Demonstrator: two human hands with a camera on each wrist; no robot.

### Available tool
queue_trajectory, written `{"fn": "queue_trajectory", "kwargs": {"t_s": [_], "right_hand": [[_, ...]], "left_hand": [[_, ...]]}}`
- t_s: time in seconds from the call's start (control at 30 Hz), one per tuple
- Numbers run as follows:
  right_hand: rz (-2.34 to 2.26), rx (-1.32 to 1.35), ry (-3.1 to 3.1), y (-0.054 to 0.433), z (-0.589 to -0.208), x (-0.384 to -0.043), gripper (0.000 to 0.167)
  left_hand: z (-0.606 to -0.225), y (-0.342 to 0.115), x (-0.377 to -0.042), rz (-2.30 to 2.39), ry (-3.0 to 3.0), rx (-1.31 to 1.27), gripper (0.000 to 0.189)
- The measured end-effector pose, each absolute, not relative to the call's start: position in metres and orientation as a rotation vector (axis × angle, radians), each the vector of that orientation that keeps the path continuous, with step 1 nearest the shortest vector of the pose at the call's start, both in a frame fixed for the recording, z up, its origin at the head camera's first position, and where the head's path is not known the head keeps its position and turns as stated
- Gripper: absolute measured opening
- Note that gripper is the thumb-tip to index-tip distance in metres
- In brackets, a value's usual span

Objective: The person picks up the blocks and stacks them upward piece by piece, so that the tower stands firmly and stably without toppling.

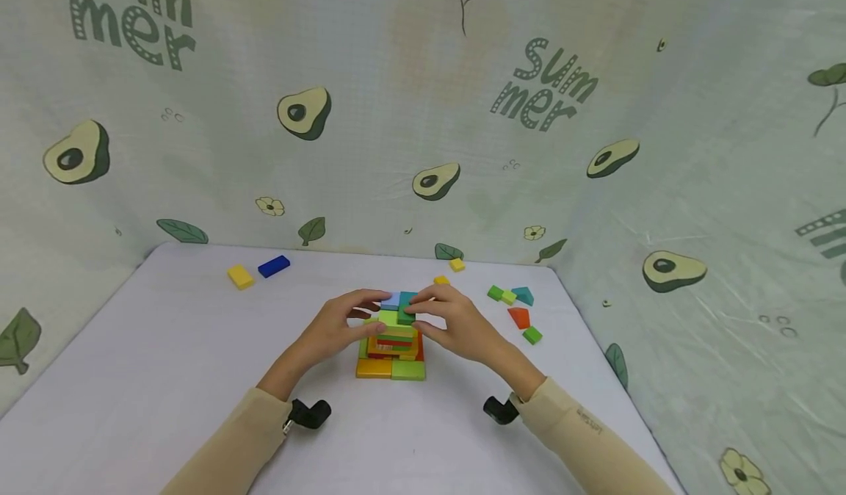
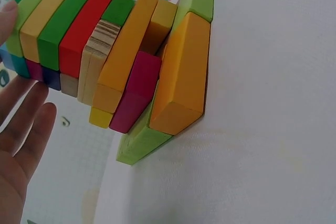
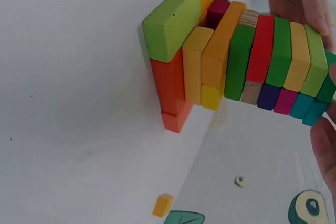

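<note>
The table (image 1: pixel 165 377) extends beneath the fingers (image 1: pixel 366 294); printed cloth (image 1: pixel 370 54) hangs beyond them. A blue block (image 1: pixel 274 266) lies beyond, to their left; a red-orange block (image 1: pixel 519 318), right.

From here I see smooth, faintly glossy, multicoloured rectangular wooden blocks (image 2: pixel 123 56), one beige, striped plywood-like block (image 2: pixel 100 43) left unpainted, matt white tabletop (image 1: pixel 165 377) and matt, avocado-printed pale cloth backdrop (image 1: pixel 370 76).
</note>
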State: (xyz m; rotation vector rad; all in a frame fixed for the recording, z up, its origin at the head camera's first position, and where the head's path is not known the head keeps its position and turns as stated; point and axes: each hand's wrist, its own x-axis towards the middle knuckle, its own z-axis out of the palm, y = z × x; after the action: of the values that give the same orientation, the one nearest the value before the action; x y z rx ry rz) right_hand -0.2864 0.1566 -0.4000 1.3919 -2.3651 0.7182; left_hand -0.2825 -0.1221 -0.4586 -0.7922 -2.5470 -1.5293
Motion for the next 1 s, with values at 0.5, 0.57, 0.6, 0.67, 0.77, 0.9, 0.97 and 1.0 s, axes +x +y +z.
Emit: {"fn": "queue_trajectory", "kwargs": {"t_s": [0.5,0.57,0.6,0.67,0.77,0.9,0.97,1.0], "right_hand": [[0.794,1.398,-2.398,0.159,-0.401,-0.286,0.028],[0.801,1.399,-2.404,0.160,-0.402,-0.286,0.027],[0.801,1.401,-2.402,0.160,-0.403,-0.286,0.027],[0.803,1.409,-2.394,0.160,-0.404,-0.287,0.028],[0.791,1.408,-2.395,0.157,-0.404,-0.288,0.027],[0.798,1.393,-2.417,0.152,-0.405,-0.289,0.026],[0.810,1.393,-2.422,0.149,-0.406,-0.291,0.027],[0.817,1.393,-2.425,0.147,-0.406,-0.291,0.026]], "left_hand": [[-0.460,-0.121,-0.284,-1.515,-2.521,-0.817,0.053],[-0.460,-0.121,-0.284,-1.517,-2.515,-0.824,0.053],[-0.460,-0.121,-0.284,-1.516,-2.514,-0.826,0.053],[-0.460,-0.121,-0.284,-1.515,-2.514,-0.830,0.053],[-0.461,-0.122,-0.284,-1.514,-2.514,-0.829,0.053],[-0.461,-0.123,-0.285,-1.503,-2.508,-0.830,0.052],[-0.462,-0.123,-0.285,-1.498,-2.499,-0.839,0.052],[-0.462,-0.123,-0.285,-1.498,-2.493,-0.845,0.052]]}}
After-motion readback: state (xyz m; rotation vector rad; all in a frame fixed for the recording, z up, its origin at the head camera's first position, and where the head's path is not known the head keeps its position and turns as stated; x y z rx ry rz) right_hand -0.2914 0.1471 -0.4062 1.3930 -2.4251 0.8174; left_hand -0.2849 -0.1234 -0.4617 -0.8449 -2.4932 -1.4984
